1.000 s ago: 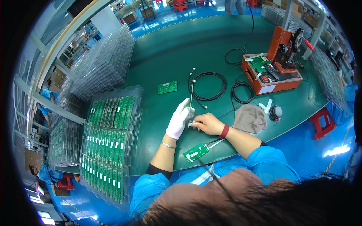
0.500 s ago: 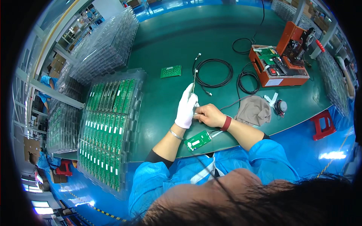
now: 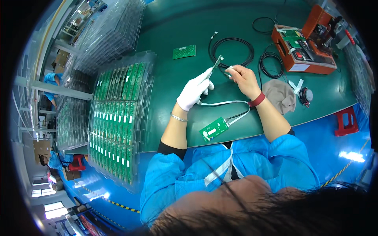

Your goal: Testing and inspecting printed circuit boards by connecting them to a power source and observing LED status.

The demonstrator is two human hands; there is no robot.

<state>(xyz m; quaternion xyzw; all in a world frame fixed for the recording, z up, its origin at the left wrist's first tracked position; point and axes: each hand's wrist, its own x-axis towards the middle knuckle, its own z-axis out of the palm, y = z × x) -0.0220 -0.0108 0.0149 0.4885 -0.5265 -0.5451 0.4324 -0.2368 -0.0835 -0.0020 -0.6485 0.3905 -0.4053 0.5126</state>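
My left hand point(image 3: 193, 91), in a white glove, grips a narrow circuit board point(image 3: 215, 66) tilted up on its edge, a white connector at its upper end. A flat cable point(image 3: 225, 102) runs from beside the glove to a green board with a white part point(image 3: 214, 129) lying near the table edge. Just right of the held board, my bare right hand point(image 3: 245, 80) pinches a small white cable plug point(image 3: 229, 70). A coiled black cable point(image 3: 252, 50) lies behind both hands. Whether the plug belongs to that coil, I cannot tell.
Left, a clear tray point(image 3: 146, 84) holds rows of green boards, with stacked clear trays point(image 3: 114, 35) behind. A loose green board point(image 3: 184, 52) lies farther back. At right are an orange test fixture point(image 3: 301, 65), a grey cloth point(image 3: 278, 96) and a small round device point(image 3: 306, 95).
My right hand has left the spot beside my left fingers and moved forward and right, now with a plug. The held board leans more to the right. The whole view has shifted.
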